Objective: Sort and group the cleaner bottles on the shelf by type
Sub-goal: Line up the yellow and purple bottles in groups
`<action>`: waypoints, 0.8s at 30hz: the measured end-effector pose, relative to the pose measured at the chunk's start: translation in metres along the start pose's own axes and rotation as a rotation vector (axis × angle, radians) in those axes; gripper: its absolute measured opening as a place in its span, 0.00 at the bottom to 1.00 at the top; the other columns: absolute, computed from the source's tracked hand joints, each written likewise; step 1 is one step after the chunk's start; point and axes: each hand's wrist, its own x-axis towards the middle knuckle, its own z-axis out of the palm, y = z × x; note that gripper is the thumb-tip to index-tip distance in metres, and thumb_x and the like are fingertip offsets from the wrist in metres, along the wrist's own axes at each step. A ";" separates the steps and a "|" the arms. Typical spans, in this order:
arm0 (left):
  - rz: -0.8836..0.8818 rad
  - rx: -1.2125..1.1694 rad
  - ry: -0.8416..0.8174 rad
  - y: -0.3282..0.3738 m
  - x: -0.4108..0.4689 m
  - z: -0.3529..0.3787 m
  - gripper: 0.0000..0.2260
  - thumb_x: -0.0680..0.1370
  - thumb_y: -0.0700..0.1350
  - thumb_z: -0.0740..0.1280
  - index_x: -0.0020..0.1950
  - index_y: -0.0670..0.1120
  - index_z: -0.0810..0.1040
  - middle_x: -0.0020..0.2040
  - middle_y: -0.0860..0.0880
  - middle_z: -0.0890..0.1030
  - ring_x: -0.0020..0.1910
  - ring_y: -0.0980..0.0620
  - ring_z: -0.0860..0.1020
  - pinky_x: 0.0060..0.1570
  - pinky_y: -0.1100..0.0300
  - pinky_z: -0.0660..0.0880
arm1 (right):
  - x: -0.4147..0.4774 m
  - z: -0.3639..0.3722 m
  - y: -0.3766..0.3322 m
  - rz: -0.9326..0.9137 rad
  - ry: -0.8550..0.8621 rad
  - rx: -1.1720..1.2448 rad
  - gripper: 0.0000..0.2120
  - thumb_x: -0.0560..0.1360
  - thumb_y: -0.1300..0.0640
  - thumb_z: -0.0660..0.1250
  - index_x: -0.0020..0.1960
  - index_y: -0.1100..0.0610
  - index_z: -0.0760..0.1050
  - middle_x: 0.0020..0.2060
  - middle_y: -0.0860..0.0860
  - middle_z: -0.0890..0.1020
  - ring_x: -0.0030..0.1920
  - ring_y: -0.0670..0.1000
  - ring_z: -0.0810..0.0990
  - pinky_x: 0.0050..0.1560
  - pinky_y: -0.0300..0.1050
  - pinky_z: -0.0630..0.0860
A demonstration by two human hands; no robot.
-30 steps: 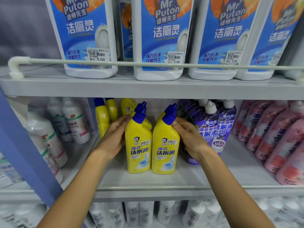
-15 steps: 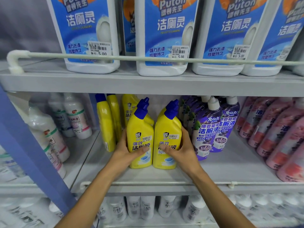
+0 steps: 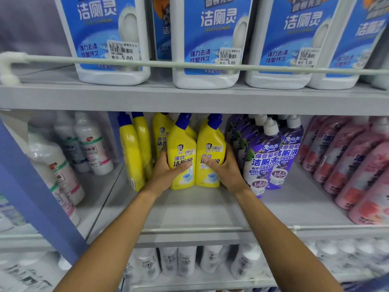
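Two yellow cleaner bottles with blue caps stand side by side on the middle shelf (image 3: 189, 209). My left hand (image 3: 166, 171) grips the left yellow bottle (image 3: 182, 144), thumb across its label. My right hand (image 3: 225, 169) grips the right yellow bottle (image 3: 211, 142) the same way. More yellow bottles (image 3: 131, 152) stand behind and to the left, two of them turned edge-on. Purple bottles (image 3: 263, 157) with white caps stand just right of my right hand.
Pink bottles (image 3: 357, 165) fill the shelf's right end. White bottles (image 3: 90, 148) stand in the bay to the left, past a blue upright (image 3: 31, 186). Big white and blue jugs (image 3: 210, 39) sit on the upper shelf behind a rail. More white bottles stand on the shelf below.
My hands slid down from the bottles' necks to their bodies and now grip them. The two yellow bottles sit further back on the shelf, pressed together.
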 end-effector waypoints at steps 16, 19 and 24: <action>0.023 0.048 0.048 -0.021 0.040 -0.003 0.31 0.73 0.45 0.80 0.72 0.53 0.70 0.63 0.51 0.83 0.59 0.53 0.84 0.54 0.58 0.83 | 0.023 0.008 0.014 0.004 -0.024 0.063 0.32 0.76 0.56 0.75 0.76 0.53 0.66 0.65 0.49 0.82 0.63 0.47 0.83 0.59 0.43 0.82; 0.036 0.051 0.072 -0.023 0.041 -0.004 0.32 0.73 0.44 0.80 0.74 0.51 0.70 0.64 0.51 0.82 0.60 0.52 0.83 0.56 0.55 0.83 | 0.029 0.012 0.014 0.017 -0.010 0.066 0.31 0.77 0.58 0.75 0.76 0.53 0.66 0.63 0.46 0.82 0.60 0.43 0.83 0.54 0.37 0.81; 0.052 0.079 0.119 -0.025 0.042 -0.007 0.34 0.72 0.46 0.81 0.74 0.51 0.69 0.65 0.51 0.81 0.60 0.54 0.82 0.58 0.55 0.82 | 0.036 0.017 0.019 0.036 -0.032 0.065 0.33 0.75 0.54 0.77 0.76 0.51 0.67 0.65 0.48 0.82 0.63 0.47 0.82 0.63 0.49 0.81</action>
